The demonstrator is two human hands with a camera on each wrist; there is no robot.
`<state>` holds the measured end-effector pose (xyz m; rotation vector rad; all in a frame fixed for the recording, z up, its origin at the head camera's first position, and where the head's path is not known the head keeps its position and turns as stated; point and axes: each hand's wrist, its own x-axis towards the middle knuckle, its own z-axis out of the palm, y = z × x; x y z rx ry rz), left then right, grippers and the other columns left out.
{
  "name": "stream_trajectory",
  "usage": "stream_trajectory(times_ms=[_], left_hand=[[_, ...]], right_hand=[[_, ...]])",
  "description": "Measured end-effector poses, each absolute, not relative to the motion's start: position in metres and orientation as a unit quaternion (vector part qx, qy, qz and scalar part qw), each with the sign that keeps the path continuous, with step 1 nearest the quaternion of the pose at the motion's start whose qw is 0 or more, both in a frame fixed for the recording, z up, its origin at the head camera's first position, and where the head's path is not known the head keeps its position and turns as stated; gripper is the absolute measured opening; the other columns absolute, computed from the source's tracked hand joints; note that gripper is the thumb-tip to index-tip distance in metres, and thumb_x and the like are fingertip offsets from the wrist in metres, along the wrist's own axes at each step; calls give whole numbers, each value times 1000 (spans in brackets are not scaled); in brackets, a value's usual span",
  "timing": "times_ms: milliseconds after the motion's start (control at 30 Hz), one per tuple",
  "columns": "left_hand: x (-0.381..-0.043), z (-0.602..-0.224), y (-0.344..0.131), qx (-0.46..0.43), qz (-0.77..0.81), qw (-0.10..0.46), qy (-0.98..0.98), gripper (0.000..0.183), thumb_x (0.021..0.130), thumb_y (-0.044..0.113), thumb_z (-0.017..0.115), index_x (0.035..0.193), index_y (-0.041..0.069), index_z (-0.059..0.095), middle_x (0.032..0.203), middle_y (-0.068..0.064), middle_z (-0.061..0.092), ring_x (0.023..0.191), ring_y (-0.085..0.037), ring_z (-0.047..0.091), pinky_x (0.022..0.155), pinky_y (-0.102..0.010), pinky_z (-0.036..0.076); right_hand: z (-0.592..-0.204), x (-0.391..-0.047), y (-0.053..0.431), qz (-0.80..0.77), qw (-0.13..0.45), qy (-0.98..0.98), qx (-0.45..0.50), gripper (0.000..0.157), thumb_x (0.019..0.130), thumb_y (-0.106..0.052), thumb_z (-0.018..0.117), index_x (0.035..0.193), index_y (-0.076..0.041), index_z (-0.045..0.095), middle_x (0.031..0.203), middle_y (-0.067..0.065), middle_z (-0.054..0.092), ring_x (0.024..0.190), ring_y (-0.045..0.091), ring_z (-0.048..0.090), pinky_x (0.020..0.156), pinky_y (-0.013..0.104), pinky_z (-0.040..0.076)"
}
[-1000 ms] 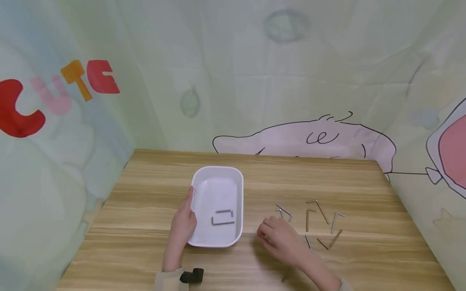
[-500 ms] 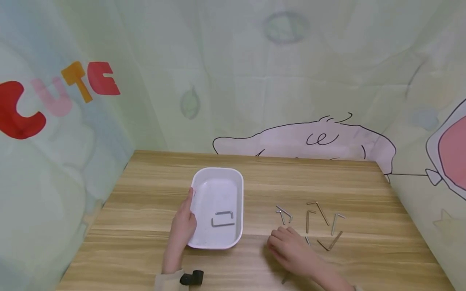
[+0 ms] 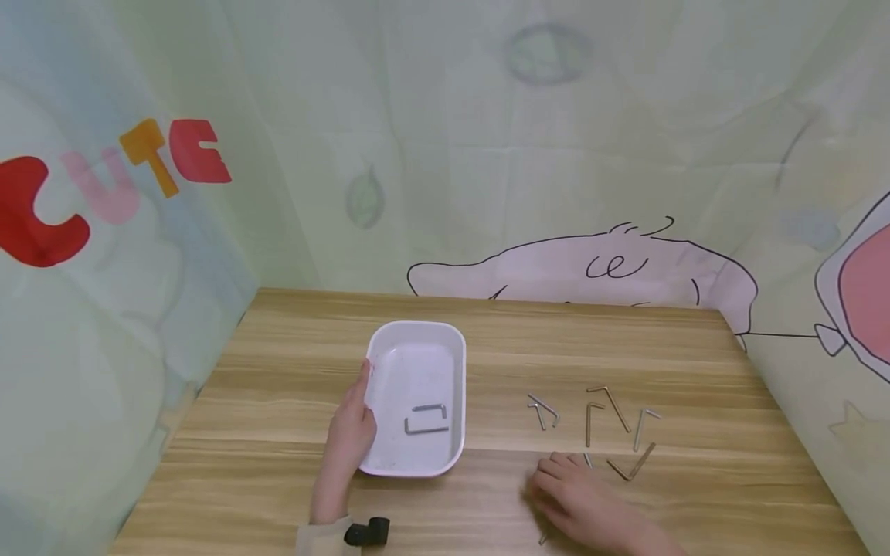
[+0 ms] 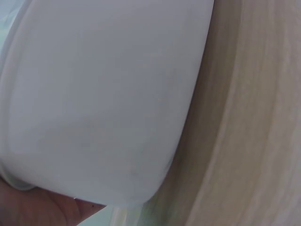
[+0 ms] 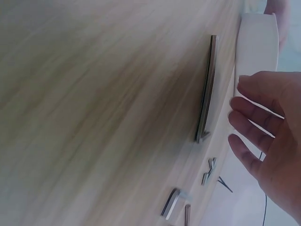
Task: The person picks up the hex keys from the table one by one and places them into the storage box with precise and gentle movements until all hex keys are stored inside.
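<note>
My left hand (image 3: 351, 432) grips the left side of a white tray (image 3: 460, 378), its thumb along the rim; the left wrist view is filled by the tray's outer wall (image 4: 103, 94). Inside lie two silver hex keys, one (image 3: 426, 430) in front of the other (image 3: 431, 407). To the right of the tray, my right hand (image 3: 580, 498) hovers low over the table, palm down. In the right wrist view its fingers (image 5: 254, 117) are loosely bent, holding nothing. A long hex key (image 5: 208, 89) lies on the wood just beside them, mostly hidden by the hand in the head view.
Beyond the right hand, several hex keys are scattered: two silver ones (image 3: 545, 409) close together, bronze ones (image 3: 589, 425) and a silver one (image 3: 638, 431). A bronze one (image 3: 631, 472) lies nearer. The wooden table (image 3: 292, 332) ends at a printed curtain (image 3: 445, 154).
My right hand has moved right and nearer to me, away from the tray, uncovering the small silver hex key behind it. The left hand and tray stay put.
</note>
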<state>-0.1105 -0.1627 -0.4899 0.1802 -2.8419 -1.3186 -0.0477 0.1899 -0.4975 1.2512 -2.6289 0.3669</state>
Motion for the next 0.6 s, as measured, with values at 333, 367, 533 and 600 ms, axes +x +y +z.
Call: stream_trajectory(times_ms=[333, 367, 533, 600], left_hand=[[-111, -492, -164, 60, -425, -5, -903, 65, 95, -1, 34, 155, 15, 13, 157, -22, 26, 143, -40, 27, 117, -53, 26], [-111, -492, -164, 57, -425, -2, -903, 65, 95, -1, 34, 155, 14, 14, 156, -22, 27, 143, -40, 28, 117, -54, 26], [-111, -492, -164, 55, -424, 5, -904, 65, 95, -2, 34, 155, 12, 16, 155, -23, 29, 142, -41, 30, 116, -55, 28], [-111, -492, -163, 56, -425, 3, -903, 64, 95, -2, 34, 155, 13, 16, 155, -23, 28, 142, -41, 29, 116, -54, 27]], right_hand=[[-501, -43, 207, 145, 55, -890, 429, 25, 74, -17, 74, 94, -28, 63, 94, -20, 54, 90, -2, 50, 84, 24, 51], [-501, -43, 208, 145, 56, -890, 428, 26, 73, -16, 74, 93, -28, 62, 94, -20, 54, 91, -2, 49, 84, 25, 51], [-503, -43, 211, 148, 80, -886, 433, 31, 68, -10, 74, 87, -29, 60, 90, -20, 52, 88, -2, 46, 80, 25, 48], [-504, -43, 212, 148, 89, -883, 437, 33, 65, -8, 74, 84, -29, 58, 88, -20, 51, 86, -2, 44, 78, 23, 45]])
